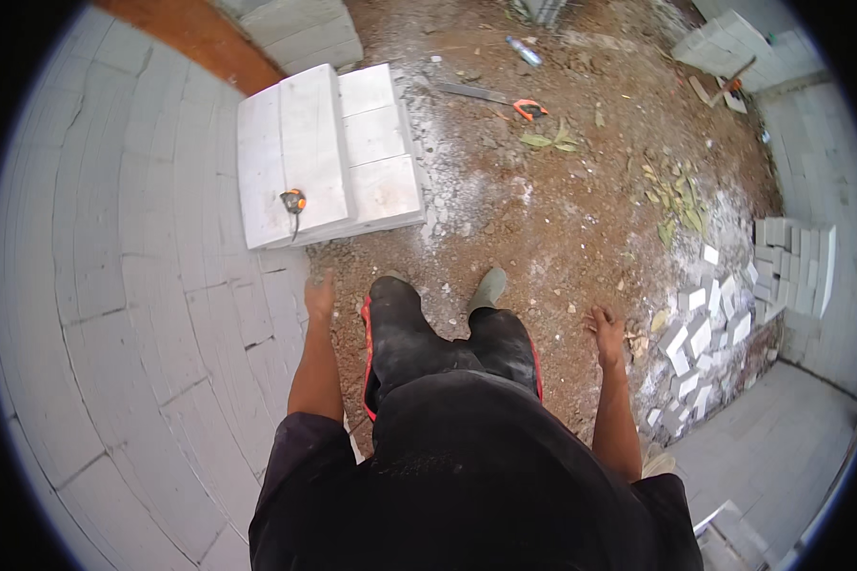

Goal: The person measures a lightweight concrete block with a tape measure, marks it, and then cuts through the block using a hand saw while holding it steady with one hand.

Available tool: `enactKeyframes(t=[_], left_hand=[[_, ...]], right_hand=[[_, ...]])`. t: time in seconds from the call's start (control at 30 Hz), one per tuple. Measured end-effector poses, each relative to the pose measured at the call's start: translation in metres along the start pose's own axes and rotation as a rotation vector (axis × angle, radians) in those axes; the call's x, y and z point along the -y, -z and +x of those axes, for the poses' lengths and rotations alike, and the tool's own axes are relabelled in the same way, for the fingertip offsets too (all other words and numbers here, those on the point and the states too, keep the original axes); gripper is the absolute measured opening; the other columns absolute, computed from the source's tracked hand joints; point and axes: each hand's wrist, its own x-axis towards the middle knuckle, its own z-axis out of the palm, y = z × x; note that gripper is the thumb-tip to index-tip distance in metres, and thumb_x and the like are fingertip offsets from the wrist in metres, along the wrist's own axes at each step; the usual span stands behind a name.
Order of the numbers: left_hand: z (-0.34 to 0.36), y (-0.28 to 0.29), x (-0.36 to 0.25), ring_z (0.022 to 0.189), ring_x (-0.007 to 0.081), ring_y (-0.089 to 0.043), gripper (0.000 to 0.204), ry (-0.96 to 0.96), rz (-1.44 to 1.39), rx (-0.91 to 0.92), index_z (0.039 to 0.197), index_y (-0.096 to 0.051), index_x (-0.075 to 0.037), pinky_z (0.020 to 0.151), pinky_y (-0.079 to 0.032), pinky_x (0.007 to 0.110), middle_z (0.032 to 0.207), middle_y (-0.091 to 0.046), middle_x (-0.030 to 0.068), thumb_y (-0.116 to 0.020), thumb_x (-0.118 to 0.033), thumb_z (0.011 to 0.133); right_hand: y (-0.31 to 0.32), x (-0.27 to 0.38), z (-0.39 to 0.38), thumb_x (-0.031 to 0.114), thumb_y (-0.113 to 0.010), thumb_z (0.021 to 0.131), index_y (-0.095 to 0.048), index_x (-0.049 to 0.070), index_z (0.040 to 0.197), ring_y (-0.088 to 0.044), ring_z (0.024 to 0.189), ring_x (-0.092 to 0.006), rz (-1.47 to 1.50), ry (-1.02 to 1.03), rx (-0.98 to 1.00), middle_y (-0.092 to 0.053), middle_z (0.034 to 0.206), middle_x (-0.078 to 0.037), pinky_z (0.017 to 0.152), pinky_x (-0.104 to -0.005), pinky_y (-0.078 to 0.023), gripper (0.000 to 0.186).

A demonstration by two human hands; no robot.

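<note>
My left hand point(320, 297) hangs beside the pale block wall, just nearer than a stack of white blocks point(383, 133). Its fingers look loosely apart, with nothing visible in them, though they are slightly blurred. My right hand point(606, 335) hangs over the dirt floor on the other side of my legs, fingers spread and holding nothing. On top of the block stack lies a tape measure point(293, 202) in black and orange. Beyond the stack, a handsaw point(490, 98) with an orange and black handle rests on the ground.
The block wall point(143, 285) runs along my left. Broken white block pieces point(700, 338) litter the ground at right, beside stacked blocks point(795, 266). Leaves point(678, 202) and a plastic bottle point(524, 51) lie on the dirt. An orange-brown beam point(195, 38) stands at far left.
</note>
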Motion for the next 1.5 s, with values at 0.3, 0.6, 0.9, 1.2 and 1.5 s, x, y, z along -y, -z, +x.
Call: enactKeyframes(t=[0.3, 0.6, 0.9, 1.2, 1.5], left_hand=[[0.238, 0.005, -0.051, 0.129, 0.042, -0.057, 0.117, -0.031, 0.443, 0.083, 0.152, -0.034, 0.006, 0.108, -0.048, 0.048, 0.143, -0.052, 0.031, -0.072, -0.075, 0.077], [0.332, -0.015, -0.059, 0.108, 0.0482, -0.065, 0.109, 0.122, 0.723, 0.045, 0.151, -0.034, 0.003, 0.085, -0.058, 0.057, 0.143, -0.045, 0.0339, -0.077, -0.064, 0.077], [0.139, -0.056, -0.162, 0.103, 0.0257, -0.065, 0.077, 0.043, 0.198, 0.901, 0.152, -0.035, -0.003, 0.075, -0.058, 0.042, 0.128, -0.057, 0.0151, -0.078, -0.022, 0.09], [-0.153, -0.1, -0.219, 0.12, 0.0213, -0.059, 0.063, 0.046, 0.255, 1.746, 0.149, -0.038, -0.008, 0.091, -0.057, 0.041, 0.134, -0.057, 0.0072, -0.072, -0.013, 0.096], [-0.351, -0.176, -0.246, 0.126, 0.0265, -0.058, 0.044, 0.125, 0.455, 1.872, 0.147, -0.043, -0.008, 0.098, -0.055, 0.051, 0.139, -0.054, 0.0114, -0.052, -0.027, 0.108]], right_hand=[[-0.118, -0.059, -0.122, 0.035, -0.067, 0.094, -0.063, 0.006, 0.132, -0.072, 0.093, -0.0261, -0.405, -0.094, -0.349, -0.075, 0.097, -0.017, 0.083, -0.0392, -0.055, 0.049], [-0.277, -0.222, -0.356, 0.05, -0.064, 0.09, -0.073, 0.013, 0.12, -0.067, 0.112, -0.0412, -0.869, -0.631, 0.309, -0.072, 0.112, -0.023, 0.095, -0.0494, -0.052, 0.048], [-0.296, -0.046, -0.204, 0.036, -0.069, 0.093, -0.062, 0.001, 0.133, -0.072, 0.101, -0.0297, -0.084, -0.418, -0.386, -0.074, 0.107, -0.021, 0.09, -0.0394, -0.055, 0.054], [-0.277, 0.031, -0.129, 0.057, -0.062, 0.097, -0.038, 0.001, 0.154, -0.052, 0.135, -0.0361, 0.03, 0.113, -0.201, -0.053, 0.144, -0.028, 0.113, -0.0403, -0.041, 0.084], [-0.109, -0.012, -0.159, 0.058, -0.065, 0.096, -0.052, 0.011, 0.146, -0.063, 0.074, -0.0166, 0.532, 0.085, -0.174, -0.069, 0.11, -0.012, 0.063, -0.0316, -0.053, 0.07]])
